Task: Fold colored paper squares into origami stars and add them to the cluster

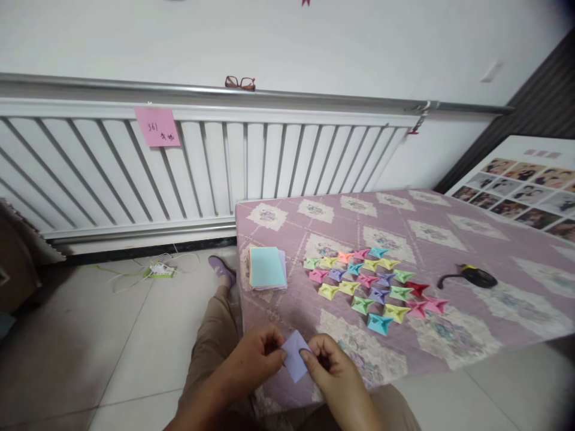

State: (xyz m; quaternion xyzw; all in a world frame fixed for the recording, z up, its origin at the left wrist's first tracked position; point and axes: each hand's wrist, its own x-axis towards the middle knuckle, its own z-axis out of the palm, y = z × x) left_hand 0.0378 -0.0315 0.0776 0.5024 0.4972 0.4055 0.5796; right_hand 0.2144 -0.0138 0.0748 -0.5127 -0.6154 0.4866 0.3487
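Observation:
A small lavender piece of folded paper [295,358], diamond-shaped from here, is held above the near edge of the table. My left hand [258,357] pinches its left corner between thumb and forefinger. On the other side, my right hand [335,368] grips the right edge, its thumb lying on the paper's face. Beyond the hands, a stack of square coloured paper [268,267] has a light blue sheet on top. Right of the stack stand several small folded paper shapes [378,324] in rows, in yellow, green, pink, blue, purple and red.
A purple floral cloth [309,305] covers the table. At the right lies a black and yellow object with a strap [478,276]. Behind are a white radiator [260,161] with a pink note [157,127] and glasses [240,82] on its pipe. A power strip [159,269] sits on the floor.

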